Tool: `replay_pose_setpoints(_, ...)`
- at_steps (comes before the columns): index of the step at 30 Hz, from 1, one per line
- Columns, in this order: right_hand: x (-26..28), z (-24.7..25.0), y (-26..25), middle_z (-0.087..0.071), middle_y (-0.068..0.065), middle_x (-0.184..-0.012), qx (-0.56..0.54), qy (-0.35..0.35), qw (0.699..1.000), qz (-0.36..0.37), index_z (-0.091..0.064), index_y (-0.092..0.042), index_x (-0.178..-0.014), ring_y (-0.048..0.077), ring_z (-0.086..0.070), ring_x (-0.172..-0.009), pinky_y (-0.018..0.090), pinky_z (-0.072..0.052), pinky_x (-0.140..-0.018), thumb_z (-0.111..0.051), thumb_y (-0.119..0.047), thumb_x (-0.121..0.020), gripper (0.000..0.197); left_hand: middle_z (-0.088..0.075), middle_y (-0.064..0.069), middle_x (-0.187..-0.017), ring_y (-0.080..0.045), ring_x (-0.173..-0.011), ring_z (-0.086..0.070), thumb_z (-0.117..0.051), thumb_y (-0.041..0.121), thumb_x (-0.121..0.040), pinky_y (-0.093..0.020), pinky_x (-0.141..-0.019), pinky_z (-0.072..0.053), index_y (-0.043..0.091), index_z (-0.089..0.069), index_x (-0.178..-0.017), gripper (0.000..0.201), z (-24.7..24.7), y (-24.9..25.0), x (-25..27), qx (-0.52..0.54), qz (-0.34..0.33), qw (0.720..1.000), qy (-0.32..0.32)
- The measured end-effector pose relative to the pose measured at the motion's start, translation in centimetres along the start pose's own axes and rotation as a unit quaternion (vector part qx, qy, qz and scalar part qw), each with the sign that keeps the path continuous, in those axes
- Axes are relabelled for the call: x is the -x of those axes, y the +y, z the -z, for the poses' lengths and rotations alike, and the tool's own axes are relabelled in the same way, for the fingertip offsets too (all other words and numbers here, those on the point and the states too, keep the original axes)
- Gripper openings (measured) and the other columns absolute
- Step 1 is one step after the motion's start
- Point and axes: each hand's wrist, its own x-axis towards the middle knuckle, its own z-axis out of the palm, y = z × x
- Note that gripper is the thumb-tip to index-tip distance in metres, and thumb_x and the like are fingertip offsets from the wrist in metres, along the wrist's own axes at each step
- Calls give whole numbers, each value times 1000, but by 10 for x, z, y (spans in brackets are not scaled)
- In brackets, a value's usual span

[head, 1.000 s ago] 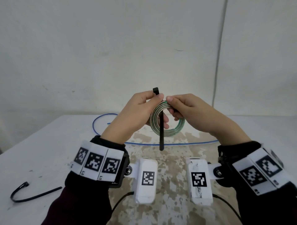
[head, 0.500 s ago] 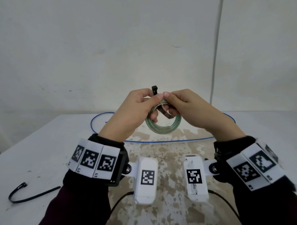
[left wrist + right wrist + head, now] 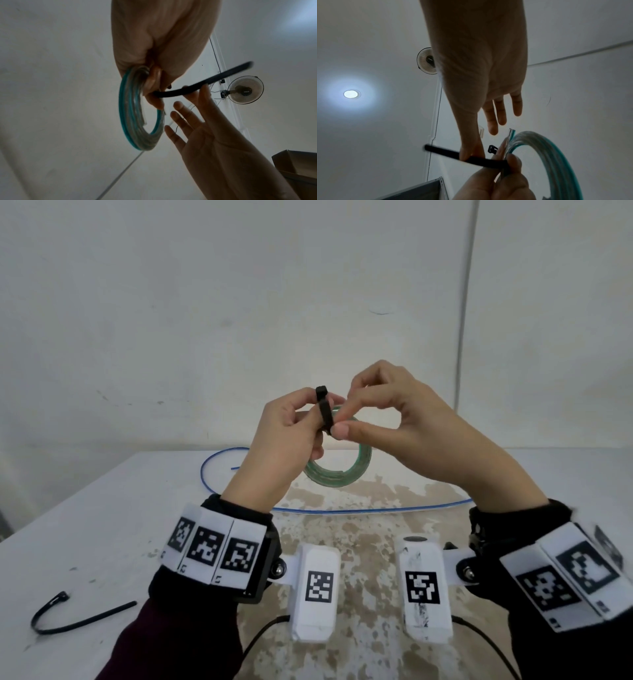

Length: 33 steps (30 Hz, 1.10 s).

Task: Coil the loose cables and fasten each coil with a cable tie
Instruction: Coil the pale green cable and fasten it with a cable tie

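Holding the green coil [image 3: 337, 470] up over the table [image 3: 102, 525] now, we've got the black cable tie [image 3: 324, 414] wrapped across its top. Our left hand [image 3: 284, 440] pinches coil + tie together, thumb and fingers curled tight on the bundle, tie head poking up above the knuckles. Our right hand [image 3: 394, 419] pinches the tie's tail btwn thumb and index; the other three fingers [image 3: 501, 112] are splayed out straight, off the coil.

Step in hand, as we read it: feed the tail into the head and cinch. To do it well, we keep the left pinch firm so the turns don't spring apart — one cut end [image 3: 511, 133] of the coil sticks out near the grip, so it wants trapping under the strap. We bend the tail round in a smooth arc, line the tip square w/ the slot, ridged side inward, then pull steady, no yanking. Can't tell from here which face has the ridges.

Still loose on the table: the blue cable [image 3: 342, 511], uncoiled, well behind the hands, and a spare cable tie [image 3: 78, 616] far left, ready for it.
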Motion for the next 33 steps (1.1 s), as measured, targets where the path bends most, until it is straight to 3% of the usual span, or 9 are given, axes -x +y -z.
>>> replay_pose_setpoints(3,-3,-3,3,-60,4,-76,-40,16,999,-6,-63,-14,-74,18,-52,-78,26,-39,-74,-57,-27,-93,23,-60,-2,-54,-12,-42,-29,-48,10,-98,-20,-45,-32,5,-65,-100,17,-2,2,2,-9,12,999,-49)
replay_pose_setpoints(4,-4,-4,3,-60,9,-69,-66,15,998,-16,-59,-10,-72,28,-52,-75,33,-40,-72,-52,-24,-94,27,-60,-3,-55,-12,-41,-29,-48,11,-98,-21,-45,-32,3,-64,-102,19,-3,3,3,-18,16,997,-71)
replay_pose_setpoints(6,-5,-6,1,-60,11,-60,-103,6,994,-34,-54,-6,-69,33,-52,-69,39,-41,-71,-48,-24,-97,35,-60,-4,-56,-12,-41,-29,-46,11,-99,-23,-46,-31,1,-64,-100,21,-6,3,4,-29,17,995,-89)
replay_pose_setpoints(10,-5,-5,-2,-43,-1,-54,-134,32,986,-90,-50,-11,-60,21,-35,-62,27,-30,-61,-51,-22,-96,38,-62,-10,-60,-15,-40,-30,-48,14,-99,-23,-44,-31,6,-64,-98,18,-7,1,2,-23,6,998,-55)
replay_pose_setpoints(12,-5,-2,-1,-35,1,-58,-151,33,979,-131,-54,-16,-56,22,-28,-66,29,-25,-63,-56,-22,-92,36,-64,-16,-66,-20,-43,-32,-48,16,-99,-23,-45,-32,6,-64,-99,18,-5,-2,0,-25,-3,999,-25)
replay_pose_setpoints(15,-3,1,-1,-36,2,-65,-168,-3,972,-166,-63,-15,-63,18,-31,-69,32,-25,-69,-60,-27,-87,27,-63,-13,-64,-13,-39,-30,-47,15,-100,-24,-47,-32,10,-65,-98,18,0,-4,-2,-21,-9,1000,-1)
replay_pose_setpoints(22,-5,-6,-6,-49,-20,-53,-195,-24,964,-176,-49,-15,-67,6,-34,-57,20,-31,-62,-46,-22,-98,32,-64,-7,-59,-13,-39,-32,-46,9,-99,-27,-48,-31,12,-67,-103,21,-3,0,-1,-61,-40,997,10)
replay_pose_setpoints(27,-6,-8,-4,-43,-8,-60,-196,-8,962,-189,-53,-16,-69,7,-36,-58,21,-32,-64,-48,-24,-97,30,-63,-4,-57,-13,-38,-32,-46,11,-99,-25,-47,-33,15,-67,-101,21,-3,-1,-1,-77,-52,996,15)
replay_pose_setpoints(33,-7,-10,-1,-45,-3,-65,-191,5,962,-195,-56,-12,-75,4,-39,-57,6,-34,-53,-48,-22,-97,26,-64,-4,-56,-14,-39,-33,-48,12,-98,-24,-47,-34,18,-68,-98,21,-3,-2,-1,-83,-49,995,15)
